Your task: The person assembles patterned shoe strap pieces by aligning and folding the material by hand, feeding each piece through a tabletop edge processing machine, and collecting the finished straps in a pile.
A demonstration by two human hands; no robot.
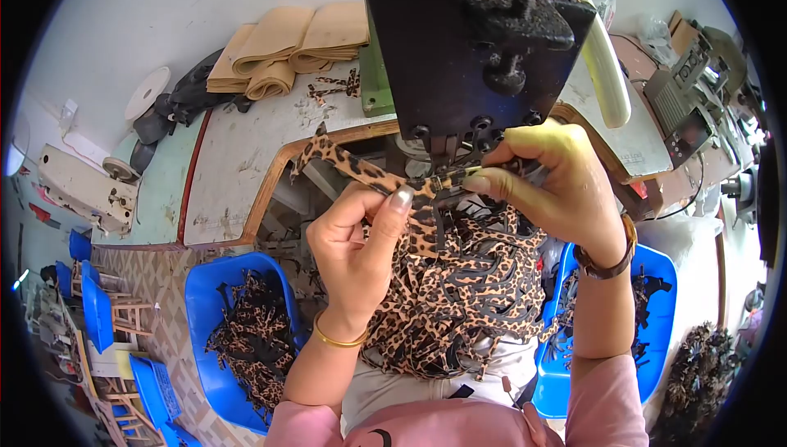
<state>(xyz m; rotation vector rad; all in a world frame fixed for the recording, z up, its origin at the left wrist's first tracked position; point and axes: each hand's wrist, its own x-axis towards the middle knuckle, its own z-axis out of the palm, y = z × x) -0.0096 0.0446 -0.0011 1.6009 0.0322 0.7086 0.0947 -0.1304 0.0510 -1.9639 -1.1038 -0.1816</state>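
Observation:
A leopard-print strap runs from the upper left to the black sewing machine head, and part of it hangs down below my fingers. My left hand pinches the strap between thumb and index finger, just left of the needle area. On the right, my right hand is closed, thumb against index finger, at a small metal part beside the needle area. What exactly lies between these fingertips is too small to tell. Below both hands a large pile of leopard-print straps rests on my lap.
Blue bins with leopard-print pieces stand at my left and right. Brown paper stacks and scraps lie on the worktable. A green machine post rises behind. Another sewing machine sits at far left, equipment at far right.

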